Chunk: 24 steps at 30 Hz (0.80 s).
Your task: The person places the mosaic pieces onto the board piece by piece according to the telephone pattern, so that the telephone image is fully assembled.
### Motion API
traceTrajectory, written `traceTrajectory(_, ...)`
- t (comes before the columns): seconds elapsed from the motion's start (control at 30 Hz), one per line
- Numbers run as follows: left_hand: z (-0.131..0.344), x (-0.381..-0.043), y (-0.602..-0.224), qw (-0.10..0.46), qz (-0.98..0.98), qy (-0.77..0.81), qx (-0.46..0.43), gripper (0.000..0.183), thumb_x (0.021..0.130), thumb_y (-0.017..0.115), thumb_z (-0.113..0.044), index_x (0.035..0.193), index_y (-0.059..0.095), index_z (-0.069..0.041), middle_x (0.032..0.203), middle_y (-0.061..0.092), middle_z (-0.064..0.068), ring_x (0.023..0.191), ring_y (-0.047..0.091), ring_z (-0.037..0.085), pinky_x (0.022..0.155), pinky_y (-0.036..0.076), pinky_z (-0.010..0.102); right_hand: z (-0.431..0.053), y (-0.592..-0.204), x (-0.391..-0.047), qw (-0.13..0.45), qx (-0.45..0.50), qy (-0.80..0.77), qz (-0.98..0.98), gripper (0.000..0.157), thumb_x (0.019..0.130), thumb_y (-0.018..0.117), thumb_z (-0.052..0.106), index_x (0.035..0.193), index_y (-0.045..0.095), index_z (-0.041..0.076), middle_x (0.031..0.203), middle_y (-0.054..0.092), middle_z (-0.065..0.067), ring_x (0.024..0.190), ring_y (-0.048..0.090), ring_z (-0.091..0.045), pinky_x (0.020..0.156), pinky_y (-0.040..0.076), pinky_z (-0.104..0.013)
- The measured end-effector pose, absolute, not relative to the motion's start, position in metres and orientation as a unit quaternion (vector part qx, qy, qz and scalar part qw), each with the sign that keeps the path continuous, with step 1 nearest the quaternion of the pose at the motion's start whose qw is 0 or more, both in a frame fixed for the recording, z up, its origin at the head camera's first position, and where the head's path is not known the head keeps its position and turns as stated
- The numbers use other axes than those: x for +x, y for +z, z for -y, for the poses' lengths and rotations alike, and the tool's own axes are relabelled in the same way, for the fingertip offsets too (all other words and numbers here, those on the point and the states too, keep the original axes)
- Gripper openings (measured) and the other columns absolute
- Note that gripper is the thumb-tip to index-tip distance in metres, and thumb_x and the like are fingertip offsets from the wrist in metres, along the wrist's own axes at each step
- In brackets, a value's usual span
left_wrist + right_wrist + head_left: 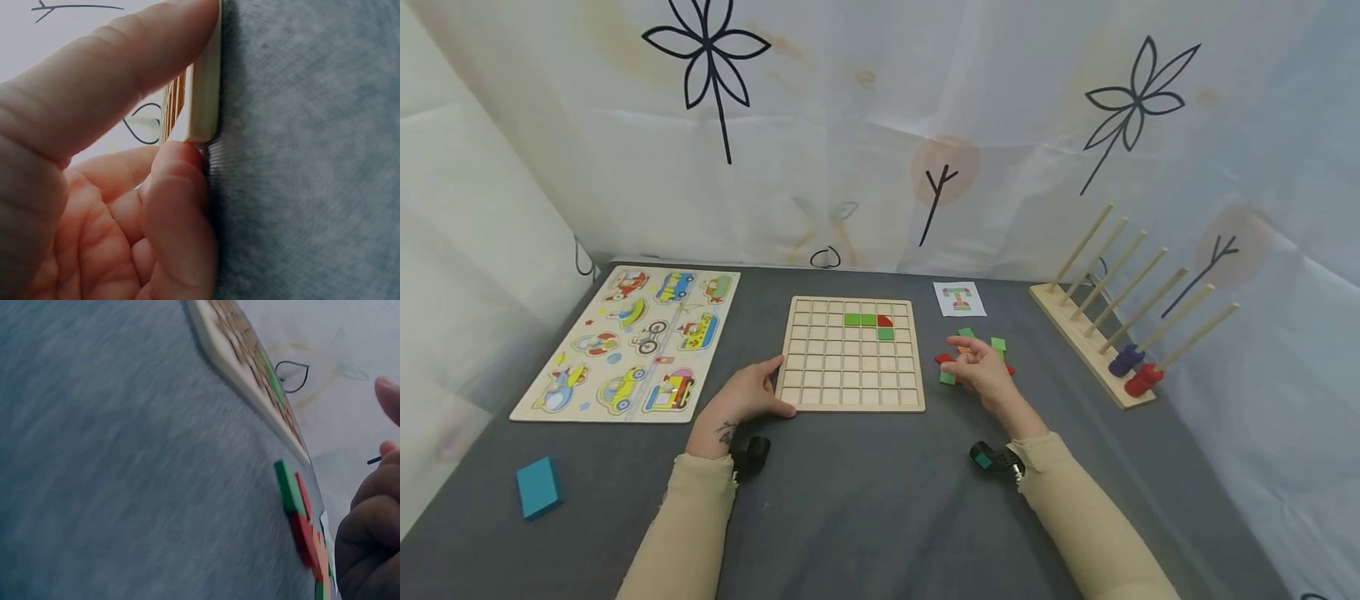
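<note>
The left hand (747, 398) rests on the grey table (865, 500) and holds the near left corner of the wooden grid board (850, 353). In the left wrist view the thumb (106, 81) lies along the board's edge and a finger (178, 206) presses at its corner.

The right hand (981, 371) hangs just above a small pile of tiles (949, 377), at 3 o'clock from the board. Its fingers are loosely curled. The pictures do not show whether it holds a tile.

The board lies flat in the middle of the table. Most of its little squares are bare. Near its far edge sit three green tiles (860, 319) and one red tile (885, 321). The loose tiles are green, red and orange.

At 9 o'clock from the board lies a puzzle with cars and buses (632, 342). A blue block (538, 487) lies near the left arm. At 1 o'clock is a small picture card (959, 298). Far right stands a wooden rack of sticks (1112, 317). Behind the table hangs a white sheet with drawn flowers (880, 125).
</note>
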<state>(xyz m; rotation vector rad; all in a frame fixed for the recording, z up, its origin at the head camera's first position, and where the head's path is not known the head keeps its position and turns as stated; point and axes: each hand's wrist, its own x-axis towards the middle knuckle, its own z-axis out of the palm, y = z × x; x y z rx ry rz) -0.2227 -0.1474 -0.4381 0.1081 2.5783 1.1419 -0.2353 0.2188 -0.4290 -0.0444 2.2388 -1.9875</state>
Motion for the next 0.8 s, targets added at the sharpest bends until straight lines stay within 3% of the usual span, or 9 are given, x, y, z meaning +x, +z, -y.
traceTrajectory(0.17, 0.148, -0.222, -0.439, 0.157, -0.903, 0.398, 0.041, 0.098, 0.064, 0.082, -0.014, 0.144, 0.028, -0.001, 0.063, 0.050, 0.005, 0.054, 0.043, 0.015, 0.051, 0.035, 0.029, -0.225, -0.438, -0.228, 0.085, 0.031, -0.589, -0.803, 0.054, 0.076, 0.070, 0.000, 0.125, 0.050, -0.005, 0.050, 0.033, 0.007, 0.041, 0.026, -0.006, 0.043, 0.024, -0.022)
traceTrajectory(0.43, 0.148, -0.222, -0.439, 0.157, -0.903, 0.398, 0.042, 0.098, 0.064, 0.083, -0.014, 0.144, 0.028, 0.000, 0.062, 0.050, 0.005, 0.053, 0.043, 0.015, 0.051, 0.034, 0.028, -0.221, -0.443, -0.223, 0.062, 0.056, -0.533, -0.842, 0.044, 0.071, 0.072, -0.003, 0.113, 0.058, -0.008, 0.052, 0.034, 0.005, 0.045, 0.030, -0.006, 0.047, 0.026, -0.023)
traceTrajectory(0.8, 0.148, -0.223, -0.440, 0.158, -0.902, 0.400, 0.040, 0.098, 0.064, 0.082, -0.014, 0.145, 0.028, -0.001, 0.062, 0.049, 0.005, 0.054, 0.042, 0.015, 0.051, 0.034, 0.028, -0.217, -0.446, -0.226, 0.065, 0.068, -0.488, -0.868, 0.045, 0.071, 0.073, -0.001, 0.115, 0.062, -0.004, 0.056, 0.036, 0.002, 0.051, 0.032, -0.012, 0.050, 0.028, -0.026)
